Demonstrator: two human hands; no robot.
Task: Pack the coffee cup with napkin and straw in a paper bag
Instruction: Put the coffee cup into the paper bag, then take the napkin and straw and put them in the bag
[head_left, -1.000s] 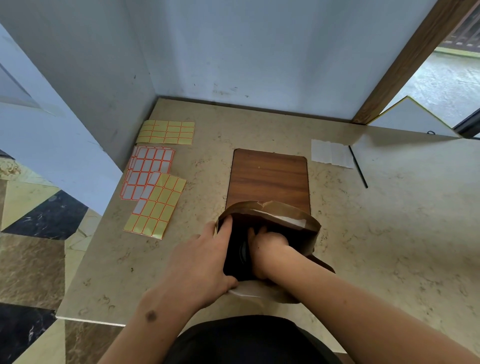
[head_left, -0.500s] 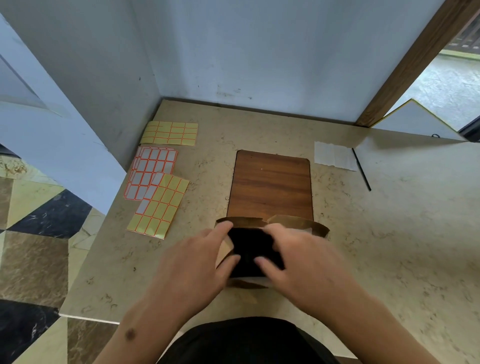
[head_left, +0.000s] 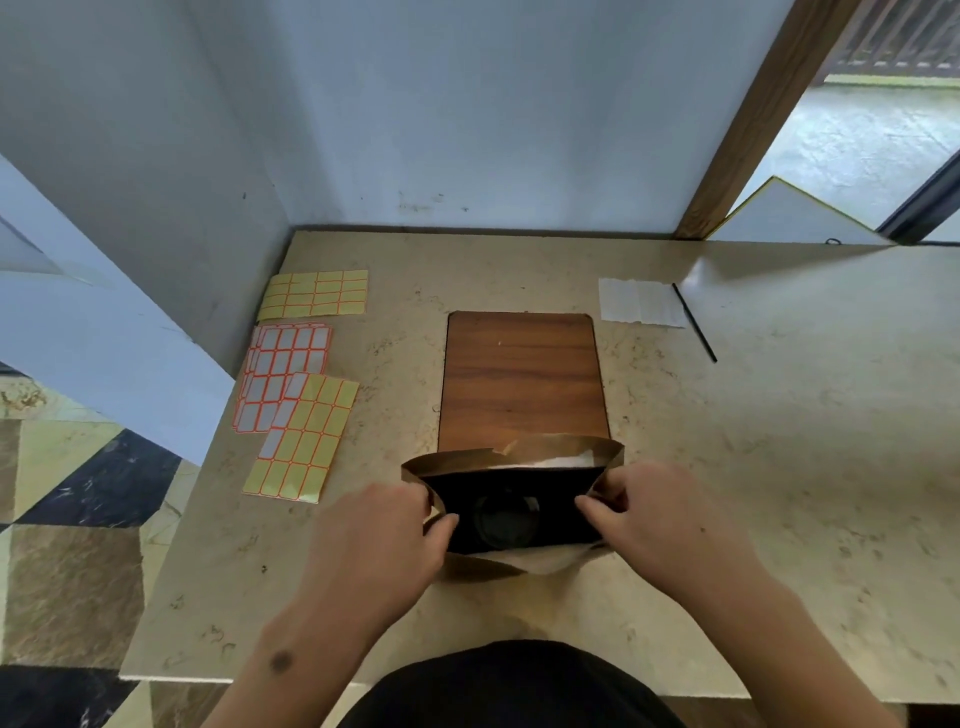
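Observation:
A brown paper bag (head_left: 550, 451) stands upright at the near middle of the stone table, its mouth spread wide. Down inside it sits the dark coffee cup (head_left: 503, 519), seen from above as a round lid. My left hand (head_left: 379, 540) pinches the bag's left rim and my right hand (head_left: 660, 525) pinches the right rim. A white napkin (head_left: 640, 301) lies flat at the far right of the table, with a thin black straw (head_left: 695, 323) along its right side.
A wooden board (head_left: 521, 379) lies flat just behind the bag. Sheets of yellow and orange-bordered labels (head_left: 296, 395) are spread at the left, near the table's left edge. Walls close off the far and left sides; a wooden post (head_left: 748, 119) rises at the far right.
My right hand has come out of the bag, where it was a second ago, and now holds the right rim. Both hands have pulled the mouth wide, showing the cup inside.

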